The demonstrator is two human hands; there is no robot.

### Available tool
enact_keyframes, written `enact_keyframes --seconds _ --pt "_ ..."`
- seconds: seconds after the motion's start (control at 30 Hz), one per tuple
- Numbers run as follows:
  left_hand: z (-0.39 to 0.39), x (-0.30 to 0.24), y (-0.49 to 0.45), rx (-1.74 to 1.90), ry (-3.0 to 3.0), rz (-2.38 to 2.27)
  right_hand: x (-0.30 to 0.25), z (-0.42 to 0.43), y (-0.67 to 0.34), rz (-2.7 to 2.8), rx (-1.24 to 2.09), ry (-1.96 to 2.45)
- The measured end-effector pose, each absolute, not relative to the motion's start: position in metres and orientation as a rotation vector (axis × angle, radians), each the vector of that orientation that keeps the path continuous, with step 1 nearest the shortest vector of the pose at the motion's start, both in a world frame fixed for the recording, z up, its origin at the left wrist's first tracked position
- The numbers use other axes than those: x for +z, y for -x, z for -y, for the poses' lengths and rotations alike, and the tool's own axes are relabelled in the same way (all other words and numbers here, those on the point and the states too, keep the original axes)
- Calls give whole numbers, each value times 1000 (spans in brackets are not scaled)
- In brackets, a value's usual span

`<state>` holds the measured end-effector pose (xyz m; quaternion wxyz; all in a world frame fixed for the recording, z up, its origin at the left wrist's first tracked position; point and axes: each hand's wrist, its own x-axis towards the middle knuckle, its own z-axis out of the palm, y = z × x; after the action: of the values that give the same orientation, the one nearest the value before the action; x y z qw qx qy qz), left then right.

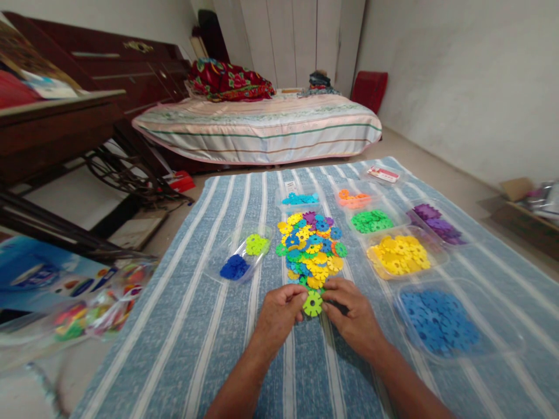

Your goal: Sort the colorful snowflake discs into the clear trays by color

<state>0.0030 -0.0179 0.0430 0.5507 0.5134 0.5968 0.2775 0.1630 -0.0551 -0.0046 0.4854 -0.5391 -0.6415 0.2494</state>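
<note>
A lime-green snowflake disc [312, 304] with a notched rim and a hole in its centre is held upright just in front of a mixed heap. My left hand [279, 311] pinches its left edge between thumb and fingers. At the disc's right edge are the fingertips of my right hand [353, 314], closed in around it. Just beyond both hands lies the heap of snowflake discs [312, 247], mostly yellow, blue and green, with a few purple and orange ones.
Clear tubs hold sorted discs: lime and dark blue in the left tub [212, 262], light blue [299, 199], orange [353, 199], green [372, 221], purple [438, 224], yellow [398, 256] and blue [439, 320]. A lidded box [384, 174] stands at the far edge of the striped cloth [209, 349].
</note>
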Motion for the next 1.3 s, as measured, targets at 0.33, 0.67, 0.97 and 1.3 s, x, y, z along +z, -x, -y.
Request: enact_keyframes --seconds 0.33,0.67,0.97,1.3 --pt "20 47 -7 681 -1187 -1441 -8 54 -165 1587 616 1311" --pt "22 43 -5 772 -1005 -1365 -8 54 -165 1556 623 1290" --pt "19 47 -4 800 -1038 -1406 -5 54 -161 1542 580 1331" --pt "14 47 -3 840 -1092 -1438 -4 54 -161 1602 565 1350"
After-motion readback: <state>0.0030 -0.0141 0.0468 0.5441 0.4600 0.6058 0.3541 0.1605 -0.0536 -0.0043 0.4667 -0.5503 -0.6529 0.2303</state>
